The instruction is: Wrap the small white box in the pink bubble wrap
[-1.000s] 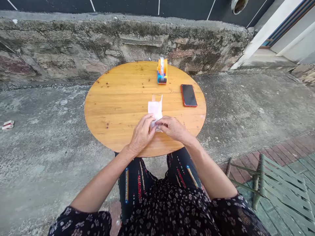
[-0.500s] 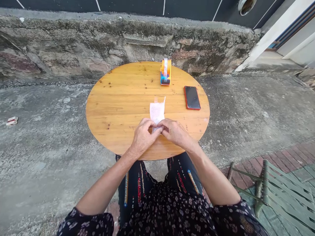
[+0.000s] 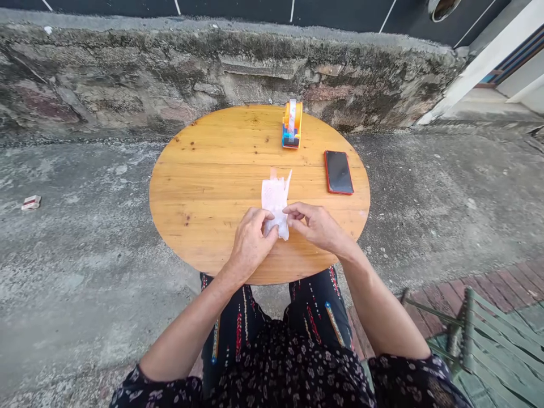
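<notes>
A wrinkled, torn piece of whitish paper with faint marks lies on the round wooden table. A narrow pinkish strip sticks out past its top edge, and a thin sliver slants up at its right corner. My left hand rests at the paper's lower left, index finger and thumb apart and touching it. At the right edge of the sheet is my right hand, its index finger and thumb separated and the other fingers curled. The paper's crumpled lower end shows between the hands.
Toward the far edge of the table stands a yellow and blue tape dispenser with a roll of tape. A phone in a red case lies on the right. Beyond is a stone wall; a green slatted chair stands at lower right.
My hands were together, pinching the lower part of the paper. Now they have parted, the right hand moving rightward, and more of the paper's crumpled lower end shows.
</notes>
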### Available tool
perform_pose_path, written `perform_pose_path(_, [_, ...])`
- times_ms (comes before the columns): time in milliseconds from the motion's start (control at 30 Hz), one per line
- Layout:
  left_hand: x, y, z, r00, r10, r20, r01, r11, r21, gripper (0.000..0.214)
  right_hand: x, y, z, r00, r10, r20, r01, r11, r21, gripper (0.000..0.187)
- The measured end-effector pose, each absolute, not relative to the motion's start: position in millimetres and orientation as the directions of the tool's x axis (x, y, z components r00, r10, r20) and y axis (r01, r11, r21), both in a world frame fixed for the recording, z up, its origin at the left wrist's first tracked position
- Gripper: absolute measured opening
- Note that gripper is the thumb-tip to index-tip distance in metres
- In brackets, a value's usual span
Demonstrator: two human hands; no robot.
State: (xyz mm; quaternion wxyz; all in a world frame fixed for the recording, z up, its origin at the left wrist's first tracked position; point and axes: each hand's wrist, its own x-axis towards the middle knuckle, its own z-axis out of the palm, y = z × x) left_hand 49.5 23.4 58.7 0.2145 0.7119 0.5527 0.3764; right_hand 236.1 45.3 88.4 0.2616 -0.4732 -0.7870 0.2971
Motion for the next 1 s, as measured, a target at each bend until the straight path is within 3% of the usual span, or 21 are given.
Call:
perform_pose_path(133, [49.4, 23.3, 60.9, 0.125, 0.95, 0.285, 0.667, -0.293, 0.685, 0.02, 238.4, 62.5, 89.0, -0.396, 0.898, 0.189, 0.698, 0.429, -0.574, 0.031])
perform_pose_path(367, [48.4, 26.6, 69.2, 0.19, 0.959, 0.21, 0.753, -0.279, 0.596, 0.027, 230.2, 83.3, 94.9, -0.513, 0.852, 0.1, 0.81, 0.52, -0.271, 0.036])
perform_pose_path(1000, [47.4, 29.2, 74.4, 0.248, 0.955, 0.164, 0.75, -0.296, 0.592, 0.028, 217.7, 91.2, 82.0, -0.683, 0.714, 0.155, 0.698, 0.7, -0.147, 0.021])
